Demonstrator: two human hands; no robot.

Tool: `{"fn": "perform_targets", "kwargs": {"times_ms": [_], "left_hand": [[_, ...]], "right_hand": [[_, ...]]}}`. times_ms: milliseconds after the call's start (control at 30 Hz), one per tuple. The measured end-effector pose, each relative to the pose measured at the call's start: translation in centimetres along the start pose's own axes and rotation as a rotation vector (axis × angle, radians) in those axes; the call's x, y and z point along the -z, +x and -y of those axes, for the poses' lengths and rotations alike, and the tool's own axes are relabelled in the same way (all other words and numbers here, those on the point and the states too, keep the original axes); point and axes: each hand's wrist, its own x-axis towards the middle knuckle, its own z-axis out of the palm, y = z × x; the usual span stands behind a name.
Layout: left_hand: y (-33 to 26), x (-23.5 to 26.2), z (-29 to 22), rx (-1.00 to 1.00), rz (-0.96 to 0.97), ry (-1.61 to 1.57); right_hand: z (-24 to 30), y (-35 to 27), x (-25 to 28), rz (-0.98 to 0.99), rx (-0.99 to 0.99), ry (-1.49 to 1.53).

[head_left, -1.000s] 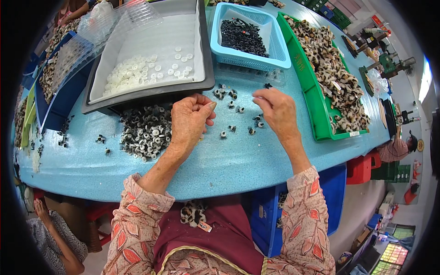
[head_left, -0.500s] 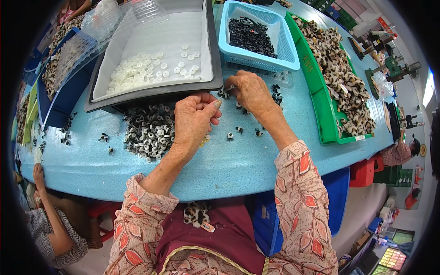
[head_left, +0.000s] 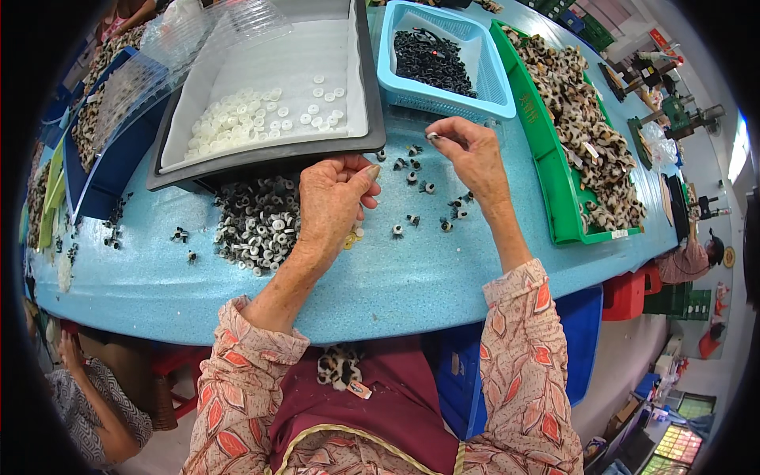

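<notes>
My right hand (head_left: 478,162) is raised above the table just in front of the light blue basket. Between its thumb and forefinger is a small black-and-white part (head_left: 432,136). My left hand (head_left: 332,198) hovers at the front right corner of the large black tray, fingers pinched together; what they hold, if anything, is hidden. Beside the left wrist lies a heap of small black parts with white discs (head_left: 265,233). Several loose black-and-white parts (head_left: 412,178) are scattered between and below my hands. A few yellow discs (head_left: 355,236) peep out by my left wrist.
The black tray (head_left: 378,95) is lined white and holds translucent discs (head_left: 229,119). A light blue basket (head_left: 443,103) contains black pieces. On the right stands a green crate (head_left: 546,190) of spotted plush pieces. A spotted plush piece (head_left: 340,366) rests on my lap. Another person's arm (head_left: 103,412) is at left.
My right hand has risen and moved right, away from the tray corner, with a small part in its fingers. Loose parts beneath it are uncovered. My left hand stays nearly still.
</notes>
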Motion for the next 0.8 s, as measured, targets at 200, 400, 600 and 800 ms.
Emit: {"fn": "perform_targets", "kwargs": {"times_ms": [200,400,600,800], "left_hand": [[-0.1,-0.2,-0.2,-0.06,-0.013,0.054],[-0.6,0.0,0.0,-0.05,0.046,0.214],[-4.4,1.7,-1.7,-0.135,0.074,0.235],[-10.8,4.5,-0.7,-0.12,-0.056,0.165]], "right_hand": [[1.5,-3.7,1.9,-0.051,-0.168,0.17],[2.9,-9.0,1.5,-0.013,-0.123,0.1],[4.4,-12.4,-2.0,0.031,0.112,-0.113],[4.0,-12.3,-5.2,0.092,0.234,-0.361]]}}
